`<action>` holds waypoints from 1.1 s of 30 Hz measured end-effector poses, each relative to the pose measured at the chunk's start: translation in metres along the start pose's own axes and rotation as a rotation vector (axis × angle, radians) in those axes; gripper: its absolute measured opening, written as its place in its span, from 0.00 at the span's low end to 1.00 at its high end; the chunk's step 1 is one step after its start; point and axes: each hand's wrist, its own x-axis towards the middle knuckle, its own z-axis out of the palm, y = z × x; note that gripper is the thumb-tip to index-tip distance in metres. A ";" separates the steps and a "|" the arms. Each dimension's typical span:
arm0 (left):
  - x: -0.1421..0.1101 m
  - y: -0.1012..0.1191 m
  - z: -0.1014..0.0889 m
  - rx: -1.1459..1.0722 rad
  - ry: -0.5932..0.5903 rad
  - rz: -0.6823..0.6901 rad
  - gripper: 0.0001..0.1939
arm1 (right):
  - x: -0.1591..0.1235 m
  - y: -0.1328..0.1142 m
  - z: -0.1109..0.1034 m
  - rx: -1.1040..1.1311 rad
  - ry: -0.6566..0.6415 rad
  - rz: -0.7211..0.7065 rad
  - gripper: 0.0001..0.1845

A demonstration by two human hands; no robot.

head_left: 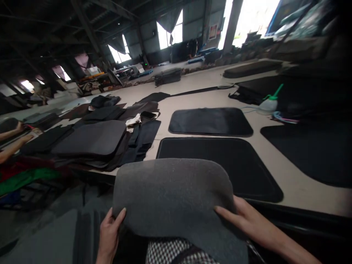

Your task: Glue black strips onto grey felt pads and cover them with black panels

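Note:
A grey mat (170, 198) with rounded corners is held up between my two hands, in front of the table edge. My left hand (110, 229) pinches its left side, thumb on top and fingers beneath. On the right side, my right hand (239, 216) grips it the same way, with the fingers partly hidden behind it. Just beyond the mat, a black mat with a stitched border (217, 165) lies flat on the table. Farther back lies a smaller black rounded mat (210, 121).
Stacked dark mats (90, 139) stand on the left of the table (299, 183), near a phone (148, 115) and a crumpled cloth (134, 121). A bottle with a green nozzle (269, 104) is at right. Another person's hands (26, 137) are at far left.

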 end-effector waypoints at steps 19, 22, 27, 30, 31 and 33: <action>0.032 0.078 0.122 0.361 -0.214 0.068 0.35 | -0.003 -0.009 -0.110 0.233 0.386 0.049 0.32; 0.044 0.095 0.154 0.459 -0.321 0.078 0.34 | 0.010 -0.014 -0.135 0.058 0.449 -0.055 0.30; 0.068 0.106 0.199 0.610 -0.419 0.266 0.29 | 0.035 -0.010 -0.161 -0.110 0.518 -0.082 0.25; 0.079 0.102 0.214 0.701 -0.445 0.380 0.29 | 0.039 -0.003 -0.163 -0.038 0.468 -0.077 0.30; 0.081 0.101 0.217 0.717 -0.455 0.402 0.30 | 0.039 0.000 -0.163 0.002 0.448 -0.074 0.32; 0.083 0.098 0.221 0.734 -0.468 0.426 0.31 | 0.037 0.004 -0.160 0.065 0.440 -0.069 0.37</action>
